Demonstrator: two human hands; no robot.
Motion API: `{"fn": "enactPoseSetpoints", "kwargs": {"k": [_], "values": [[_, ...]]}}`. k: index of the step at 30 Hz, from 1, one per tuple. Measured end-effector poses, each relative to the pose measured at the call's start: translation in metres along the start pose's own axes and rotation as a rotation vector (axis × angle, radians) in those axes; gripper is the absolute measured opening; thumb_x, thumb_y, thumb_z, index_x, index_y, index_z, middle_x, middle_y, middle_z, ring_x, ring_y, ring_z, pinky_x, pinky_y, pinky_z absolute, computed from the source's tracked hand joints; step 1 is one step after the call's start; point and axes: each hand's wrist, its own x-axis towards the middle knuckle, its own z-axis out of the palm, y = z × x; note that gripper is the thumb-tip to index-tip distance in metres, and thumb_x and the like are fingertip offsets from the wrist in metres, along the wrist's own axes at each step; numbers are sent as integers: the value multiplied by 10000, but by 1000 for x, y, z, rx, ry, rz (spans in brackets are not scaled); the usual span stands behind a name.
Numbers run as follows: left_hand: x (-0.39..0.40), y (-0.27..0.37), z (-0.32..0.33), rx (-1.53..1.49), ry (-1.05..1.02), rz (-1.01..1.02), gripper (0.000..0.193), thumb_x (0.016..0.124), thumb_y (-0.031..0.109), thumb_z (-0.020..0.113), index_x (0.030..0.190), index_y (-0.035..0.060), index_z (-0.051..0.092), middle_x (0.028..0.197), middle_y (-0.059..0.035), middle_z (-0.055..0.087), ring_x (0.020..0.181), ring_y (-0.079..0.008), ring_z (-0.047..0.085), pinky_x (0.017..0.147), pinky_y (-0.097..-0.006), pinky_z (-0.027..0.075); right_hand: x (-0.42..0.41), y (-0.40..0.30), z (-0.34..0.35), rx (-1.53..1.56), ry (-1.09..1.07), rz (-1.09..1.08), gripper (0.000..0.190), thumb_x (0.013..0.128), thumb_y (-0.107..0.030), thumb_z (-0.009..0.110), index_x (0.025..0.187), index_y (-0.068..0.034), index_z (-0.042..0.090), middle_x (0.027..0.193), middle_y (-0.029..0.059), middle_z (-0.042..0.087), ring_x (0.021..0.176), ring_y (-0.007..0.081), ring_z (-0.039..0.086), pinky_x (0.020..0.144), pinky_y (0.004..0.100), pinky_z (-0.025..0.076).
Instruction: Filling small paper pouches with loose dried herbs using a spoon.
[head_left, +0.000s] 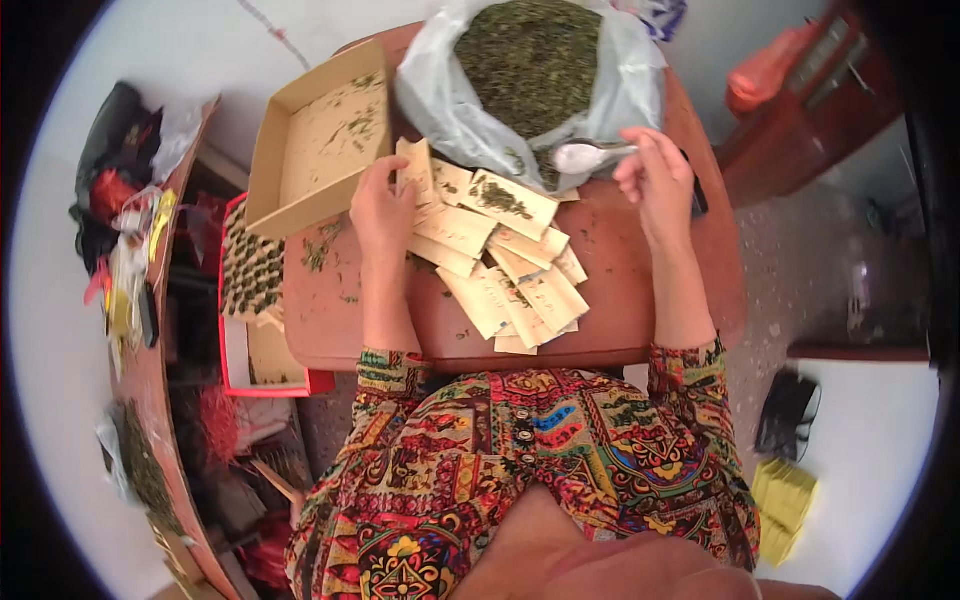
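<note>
My left hand (384, 206) has its thumb and fingers at a small kraft paper packet (415, 171), at the left end of a loose pile of such packets (454, 231). Dried green leaf lies on one packet (508, 204) near the pile's top. My right hand (657, 176) holds the handle of a metal spoon (589, 157); its bowl is over the near edge of a clear plastic bag (427, 82) filled with dried leaf (529, 60). Some packets bear red writing.
An open cardboard box (262, 150) with leaf scraps stands at the back left of the brown table (630, 300). Below left, a red box (225, 352) holds rows of filled packets. A shelf (142, 375) with bags is further left; a dark object lies behind my right wrist.
</note>
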Motion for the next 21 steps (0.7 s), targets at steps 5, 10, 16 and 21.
{"fn": "enactPoseSetpoints", "kwargs": {"k": [5, 10, 16, 21], "values": [[2, 3, -30, -225, -15, -171, 251, 779, 0, 737, 1020, 56, 696, 815, -75, 664, 672, -133, 593, 651, -300, 508, 5, -3, 3, 71, 1, -45, 261, 1049, -218, 513, 1153, -8, 628, 689, 7, 610, 551, 53, 504, 476, 196, 348], [2, 8, -56, -687, 27, -260, 279, 841, -50, 700, 1109, 19, 662, 855, -53, 701, 746, -96, 633, 665, -249, 534, 11, -34, 20, 59, -84, -85, 250, 1051, -203, 505, 1152, -9, 624, 679, 3, 603, 551, 53, 508, 483, 198, 361], [18, 35, -51, -1112, 2, -71, 315, 889, -70, 668, 1192, -19, 603, 1027, -90, 698, 813, -99, 658, 712, -234, 568, 36, -92, 75, -20, -155, -344, 257, 1051, -197, 504, 1147, -5, 645, 690, 17, 626, 561, 55, 505, 522, 194, 382], [31, 50, -28, -1194, -69, 160, 265, 903, -60, 668, 1152, 0, 600, 1128, -106, 687, 925, -101, 640, 819, -252, 560, 28, -111, 96, -50, -116, -587, 260, 1053, -189, 499, 1118, 2, 662, 699, 42, 661, 587, 58, 525, 544, 194, 402]]}}
